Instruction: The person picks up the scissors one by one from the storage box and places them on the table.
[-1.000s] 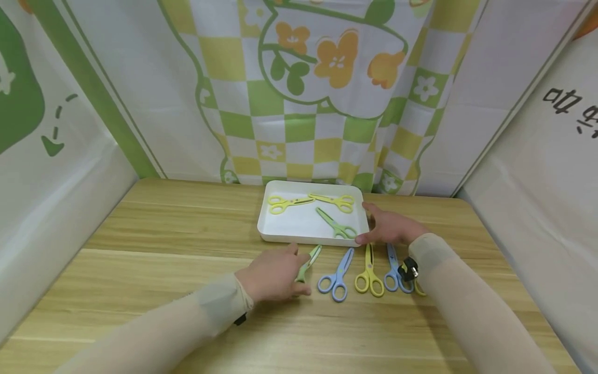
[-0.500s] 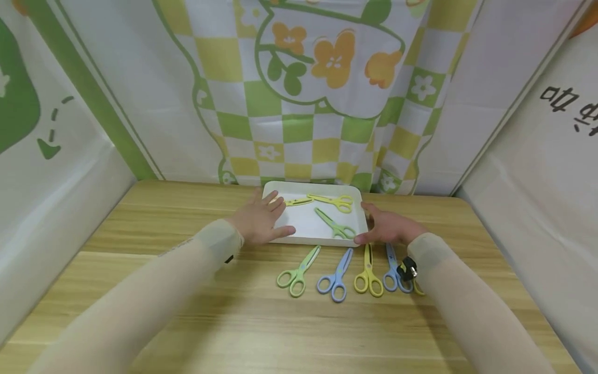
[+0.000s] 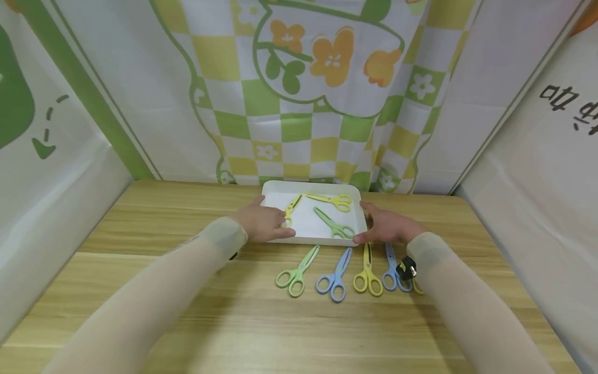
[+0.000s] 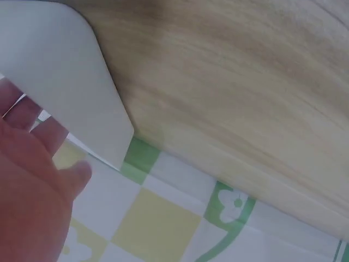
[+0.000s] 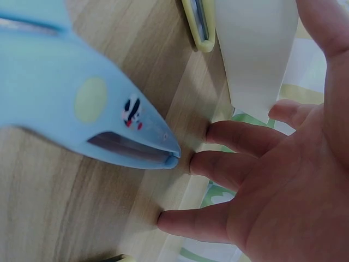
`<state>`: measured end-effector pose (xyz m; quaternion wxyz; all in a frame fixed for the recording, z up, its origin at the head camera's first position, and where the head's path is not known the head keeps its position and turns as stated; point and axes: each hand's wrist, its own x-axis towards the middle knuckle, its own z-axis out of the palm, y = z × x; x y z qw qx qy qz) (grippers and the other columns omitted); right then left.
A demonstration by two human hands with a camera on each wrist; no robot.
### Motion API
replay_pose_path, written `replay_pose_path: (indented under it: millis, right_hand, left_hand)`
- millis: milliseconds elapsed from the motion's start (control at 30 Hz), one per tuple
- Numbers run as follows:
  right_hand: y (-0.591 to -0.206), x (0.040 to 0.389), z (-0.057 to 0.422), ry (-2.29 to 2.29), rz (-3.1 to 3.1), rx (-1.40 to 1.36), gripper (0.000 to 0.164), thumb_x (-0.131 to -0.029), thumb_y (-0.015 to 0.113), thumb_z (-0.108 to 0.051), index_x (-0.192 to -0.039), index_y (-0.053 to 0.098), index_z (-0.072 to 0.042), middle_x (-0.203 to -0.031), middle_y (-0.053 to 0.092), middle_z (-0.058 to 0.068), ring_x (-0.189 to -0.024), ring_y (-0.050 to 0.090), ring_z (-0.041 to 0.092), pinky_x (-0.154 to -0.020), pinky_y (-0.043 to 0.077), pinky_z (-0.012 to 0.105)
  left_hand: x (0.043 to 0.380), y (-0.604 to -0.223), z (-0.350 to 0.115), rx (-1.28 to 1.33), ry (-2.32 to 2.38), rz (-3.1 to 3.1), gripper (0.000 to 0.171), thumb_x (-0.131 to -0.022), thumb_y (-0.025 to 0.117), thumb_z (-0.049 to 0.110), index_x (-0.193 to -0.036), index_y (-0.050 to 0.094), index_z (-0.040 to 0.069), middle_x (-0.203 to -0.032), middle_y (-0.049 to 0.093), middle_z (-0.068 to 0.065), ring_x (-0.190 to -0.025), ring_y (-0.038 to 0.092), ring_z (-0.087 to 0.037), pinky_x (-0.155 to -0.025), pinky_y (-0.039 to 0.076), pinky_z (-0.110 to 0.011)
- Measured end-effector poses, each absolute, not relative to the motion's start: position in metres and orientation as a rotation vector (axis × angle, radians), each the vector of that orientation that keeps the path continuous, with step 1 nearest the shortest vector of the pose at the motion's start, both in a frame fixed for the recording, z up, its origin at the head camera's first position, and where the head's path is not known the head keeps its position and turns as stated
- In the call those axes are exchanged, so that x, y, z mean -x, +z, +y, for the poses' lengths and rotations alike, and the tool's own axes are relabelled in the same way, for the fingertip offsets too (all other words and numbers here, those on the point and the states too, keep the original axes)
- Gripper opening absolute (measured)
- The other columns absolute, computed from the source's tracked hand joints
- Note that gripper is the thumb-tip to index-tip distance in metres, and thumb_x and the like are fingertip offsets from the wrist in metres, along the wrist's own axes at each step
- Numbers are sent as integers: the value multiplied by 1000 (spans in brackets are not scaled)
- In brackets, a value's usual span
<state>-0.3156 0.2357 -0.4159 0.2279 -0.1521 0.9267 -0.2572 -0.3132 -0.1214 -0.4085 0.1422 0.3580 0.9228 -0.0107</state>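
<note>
White tray [image 3: 306,223] sits flat at the back of the wooden surface [image 3: 187,208], three scissors in it. A yellow pair [image 3: 291,208] is in the tray's left half, blades slanting up toward the back, handles partly hidden by my fingers. A second yellow pair [image 3: 329,199] lies along the tray's back right, handles toward the right wall. A light-green pair [image 3: 334,223] lies diagonally in the tray's front right, handles near the corner.

My left hand [image 3: 259,223] reaches over the tray's left wall: thumb apart from the fingers, fingertips at the handles of the left yellow pair. Looks like contact, not a clamp; the left wrist view shows the fingers passing the rim, tips hidden. My right hand [image 3: 390,226] is braced at the tray's right end, thumb on the front right corner, fingers straight and spread, nothing held. Right wrist view: some fingertips down on the surface.

In front of the tray, tips toward it, a row from left: green scissors [image 3: 299,272], blue scissors [image 3: 337,275], yellow scissors [image 3: 368,267], another blue pair [image 3: 392,270], then a yellow handle [image 3: 418,288] mostly under my right sleeve [image 3: 467,296]. Behind the tray: checked curtain [image 3: 294,127].
</note>
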Motion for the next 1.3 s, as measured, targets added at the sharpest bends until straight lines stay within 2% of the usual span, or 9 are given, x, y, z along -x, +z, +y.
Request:
replay_pose_path:
  millis: [233, 300, 367, 533, 600, 800, 1033, 1133, 1300]
  right_hand:
    - [-417, 314, 235, -700, 2552, 419, 126, -76, 82, -57, -160, 4, -6, -150, 35, 32, -140, 31, 43, -113, 21, 55]
    - [-416, 314, 235, -693, 2556, 418, 125, -76, 82, -57, -160, 4, -5, -150, 35, 32, -139, 32, 43, -113, 21, 54]
    - [-415, 313, 236, -689, 2559, 427, 125, -76, 81, -57, -160, 4, -4, -150, 35, 33, -139, 32, 43, -113, 20, 55]
    - [-414, 313, 236, -699, 2556, 428, 125, -77, 81, -57, -160, 4, -4, -149, 36, 33, -139, 33, 43, -113, 21, 55]
    - [-415, 314, 236, -702, 2553, 428, 125, -77, 81, -56, -159, 4, -4, -148, 37, 33, -138, 34, 43, -113, 22, 55]
    - [-414, 315, 235, -696, 2555, 425, 125, -76, 81, -58, -160, 4, -6, -149, 37, 32, -138, 34, 42, -113, 22, 55]
    - [-411, 314, 235, -709, 2555, 413, 127, -74, 82, -59, -160, 5, -8, -151, 35, 29, -140, 32, 41, -113, 22, 54]
    - [-411, 314, 235, -711, 2558, 415, 127, -73, 83, -59, -160, 5, -8, -152, 34, 29, -141, 30, 41, -113, 21, 55]
    - [-412, 314, 235, -732, 2539, 407, 128, -73, 84, -58, -161, 5, -8, -153, 33, 29, -141, 29, 40, -114, 21, 54]
  left_hand:
    - [310, -409, -117, -947, 99, 2650, 72, -101, 36, 65, -140, 58, 8, -150, 47, -10, -141, 37, -28, -114, 11, -61]
    - [312, -405, -115, -847, 198, 2749, 66, -102, 44, 57, -142, 55, 6, -149, 47, -13, -141, 35, -31, -114, 17, -58]
    - [315, -400, -115, -653, 364, 2844, 61, -100, 52, 45, -142, 52, 1, -146, 48, -18, -133, 44, -36, -108, 32, -57]
    - [326, -387, -118, -205, 668, 2824, 35, -93, 57, 23, -111, 66, -6, -136, 55, -25, -107, 58, -36, -94, 47, -49]
    - [331, -385, -119, -134, 659, 2771, 33, -93, 58, 22, -107, 69, -5, -135, 57, -23, -113, 58, -35, -97, 46, -46]
    - [342, -390, -117, 11, 573, 2669, 47, -93, 67, 27, -128, 62, -5, -134, 57, -21, -121, 54, -35, -98, 46, -44]
    - [346, -392, -105, -76, 244, 2665, 35, -94, 66, 31, -111, 70, 0, -118, 63, -14, -105, 58, -26, -92, 49, -37]
    - [349, -395, -99, -62, 123, 2645, 36, -95, 65, 33, -113, 71, 3, -128, 61, -17, -115, 56, -34, -100, 43, -50]
    - [354, -404, -96, -39, 8, 2593, 33, -97, 60, 29, -117, 72, 6, -147, 46, -23, -134, 34, -55, -105, 22, -72]
